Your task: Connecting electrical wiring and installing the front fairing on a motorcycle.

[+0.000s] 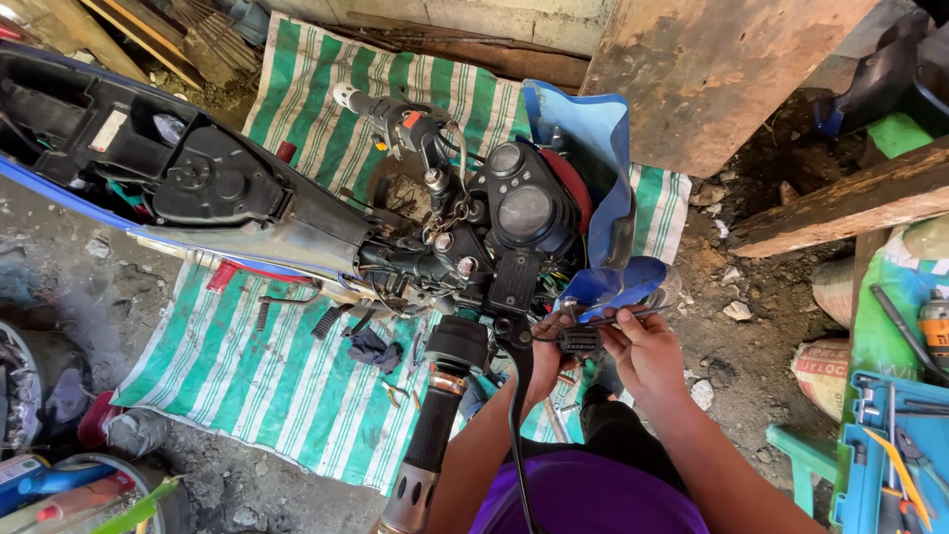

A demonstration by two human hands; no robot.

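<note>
Low in the middle of the frame, both hands' fingers were closed on one small black plug: left hand, right hand, under the motorbike's blue cover.

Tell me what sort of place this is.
Probably an informal, makeshift motorcycle repair spot. A partly stripped motorcycle stands over a green-striped tarp on a dirt floor, a blue toolbox lies open, and both hands work on a black connector by the handlebar.
</note>
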